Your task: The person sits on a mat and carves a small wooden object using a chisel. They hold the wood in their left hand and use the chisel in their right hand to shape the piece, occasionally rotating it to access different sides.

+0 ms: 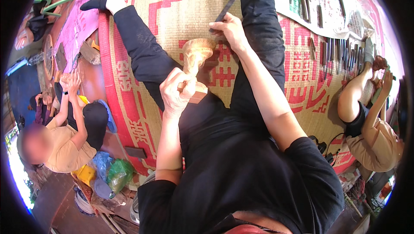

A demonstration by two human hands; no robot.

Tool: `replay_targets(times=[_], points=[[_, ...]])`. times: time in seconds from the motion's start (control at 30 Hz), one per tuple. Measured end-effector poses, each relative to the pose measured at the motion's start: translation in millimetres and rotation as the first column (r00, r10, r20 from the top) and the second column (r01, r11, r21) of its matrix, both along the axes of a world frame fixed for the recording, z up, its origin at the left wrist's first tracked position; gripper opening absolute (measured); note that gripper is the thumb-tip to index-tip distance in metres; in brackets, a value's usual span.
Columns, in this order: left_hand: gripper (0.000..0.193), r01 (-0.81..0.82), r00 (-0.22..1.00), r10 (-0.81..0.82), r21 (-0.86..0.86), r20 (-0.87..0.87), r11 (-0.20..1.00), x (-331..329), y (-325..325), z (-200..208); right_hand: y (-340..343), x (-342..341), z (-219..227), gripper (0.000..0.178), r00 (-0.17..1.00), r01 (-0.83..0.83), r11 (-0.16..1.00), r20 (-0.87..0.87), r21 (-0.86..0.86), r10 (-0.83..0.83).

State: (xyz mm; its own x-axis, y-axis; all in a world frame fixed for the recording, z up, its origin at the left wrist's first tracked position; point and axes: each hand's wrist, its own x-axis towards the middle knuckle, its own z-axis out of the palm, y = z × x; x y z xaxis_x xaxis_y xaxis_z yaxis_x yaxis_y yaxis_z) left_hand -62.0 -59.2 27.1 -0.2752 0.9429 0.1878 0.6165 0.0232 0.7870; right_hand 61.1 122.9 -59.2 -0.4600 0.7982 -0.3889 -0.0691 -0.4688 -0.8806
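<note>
A pale carved wooden piece (pixel 195 57), shaped like a goblet with a wide round top and a square base, stands upright above my lap. My left hand (pixel 176 89) is wrapped round its lower part, just above the base. Up and to the right, my right hand (pixel 231 30) grips a long, flat, dark file (pixel 231 4) near its lower end. The file slants up to the right and is apart from the carving. Part of the carving's narrow lower section is hidden behind my left fingers.
I sit on a red and straw-coloured woven mat (pixel 172 14) with my legs spread. Several carving tools (pixel 345 53) lie in a row at right, others on a white sheet (pixel 332 27). People sit working at left (pixel 71 135) and right (pixel 375 135). Plastic bags (pixel 118 176) lie lower left.
</note>
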Motion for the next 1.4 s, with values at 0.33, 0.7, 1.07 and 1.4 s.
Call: replay_targets(times=[0.33, 0.7, 1.07, 1.4], points=[[0.017, 0.011, 1.0, -0.011, 0.002, -0.003, 1.0, -3.0, 2.9, 0.6, 1.1, -2.3, -11.7, 0.01, 0.998, 0.048, 0.998, 0.045, -0.04, -0.046], [0.015, 0.007, 1.0, -0.007, 0.016, -0.02, 1.0, -1.2, 4.0, 0.9, -7.9, -7.9, -2.7, 0.013, 0.998, -0.055, 0.998, 0.011, 0.03, 0.054], [0.016, 0.007, 1.0, -0.007, 0.017, -0.002, 1.0, -4.1, 1.4, -1.4, -12.1, -6.4, -2.1, 0.022, 0.979, -0.205, 0.979, 0.017, 0.01, 0.205], [0.017, 0.001, 1.0, -0.001, 0.02, 0.007, 1.0, -4.7, 1.7, 0.6, -6.0, -4.3, -0.6, 0.016, 0.99, -0.119, 0.993, -0.074, 0.024, 0.121]])
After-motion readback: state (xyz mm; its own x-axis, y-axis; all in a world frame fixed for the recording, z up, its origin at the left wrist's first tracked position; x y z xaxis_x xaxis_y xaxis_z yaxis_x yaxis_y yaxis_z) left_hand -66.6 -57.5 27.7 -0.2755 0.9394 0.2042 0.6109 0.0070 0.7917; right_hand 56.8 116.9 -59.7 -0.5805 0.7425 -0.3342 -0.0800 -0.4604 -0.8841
